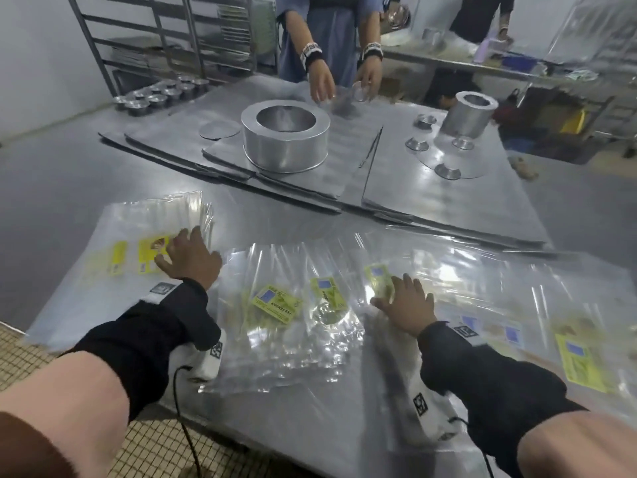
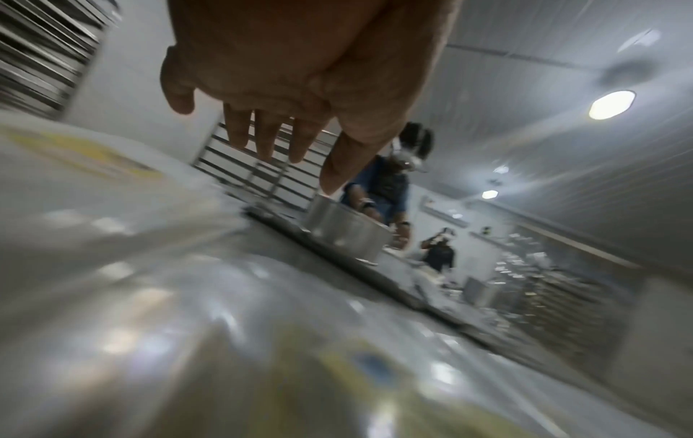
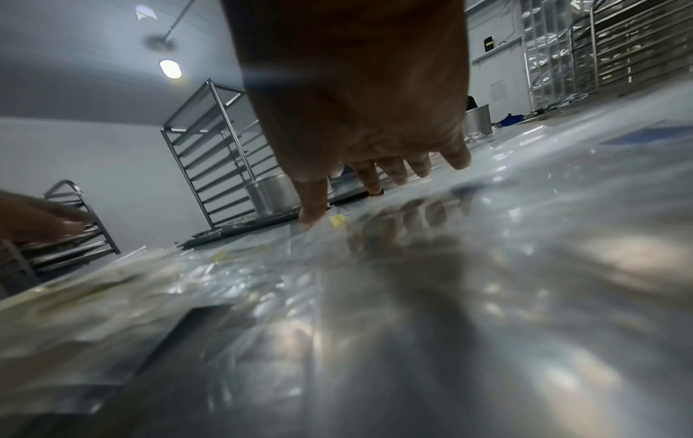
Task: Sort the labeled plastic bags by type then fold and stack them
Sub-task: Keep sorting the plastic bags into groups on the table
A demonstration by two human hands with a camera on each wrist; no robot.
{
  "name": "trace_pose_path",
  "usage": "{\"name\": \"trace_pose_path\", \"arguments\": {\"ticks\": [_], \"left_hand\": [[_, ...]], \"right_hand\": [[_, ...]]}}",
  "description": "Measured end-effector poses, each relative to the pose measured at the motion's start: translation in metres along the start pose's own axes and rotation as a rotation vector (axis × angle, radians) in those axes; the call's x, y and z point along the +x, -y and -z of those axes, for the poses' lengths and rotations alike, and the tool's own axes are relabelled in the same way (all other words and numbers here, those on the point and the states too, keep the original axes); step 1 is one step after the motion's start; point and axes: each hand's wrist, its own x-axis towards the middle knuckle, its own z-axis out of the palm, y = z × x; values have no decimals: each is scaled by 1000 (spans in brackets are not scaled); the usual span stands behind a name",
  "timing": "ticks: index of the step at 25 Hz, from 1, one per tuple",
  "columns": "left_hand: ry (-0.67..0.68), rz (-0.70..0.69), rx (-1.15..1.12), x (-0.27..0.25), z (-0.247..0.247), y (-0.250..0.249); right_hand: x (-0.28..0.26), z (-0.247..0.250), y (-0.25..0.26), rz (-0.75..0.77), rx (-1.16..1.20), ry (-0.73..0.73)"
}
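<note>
Item: green-label bag [image 1: 377, 281], directly under our right hand [image 1: 406, 303], fingers flat, gripping nothing; left hand [image 1: 191, 255] flat on yellow stack [image 1: 148, 236], farther off.

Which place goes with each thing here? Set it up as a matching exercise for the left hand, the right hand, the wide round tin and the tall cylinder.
Things:
1. left hand
2. right hand
3. wide round tin
4. tall cylinder

Places:
A. far right of the table, among small metal cups
B. flat on the bag stack with yellow labels
C. middle of the far table side, on flat metal sheets
D. flat on clear bags beside a green label

Pairs: 1-B, 2-D, 3-C, 4-A
</note>
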Motion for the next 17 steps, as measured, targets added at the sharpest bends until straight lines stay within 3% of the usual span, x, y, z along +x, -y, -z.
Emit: {"name": "trace_pose_path", "arguments": {"ticks": [3,6,10,13,15,17], "left_hand": [[88,-184,-104,-40,-15,-52],[270,-310,-321,-87,-37,-94],[514,-280,-549,-147,-63,-135],[578,-225,-585,-175,-76,-152],[600,-186,-587,-184,-82,-158],[636,-153,-571,-192,-88,-168]], "right_hand": [[-9,11,-21,52,24,-21],[-21,21,-47,100,30,32],[-46,18,-84,208,-140,175],[-60,21,-104,251,-119,142],[-64,26,-114,251,2,51],[-68,31,-127,196,373,-8]]}}
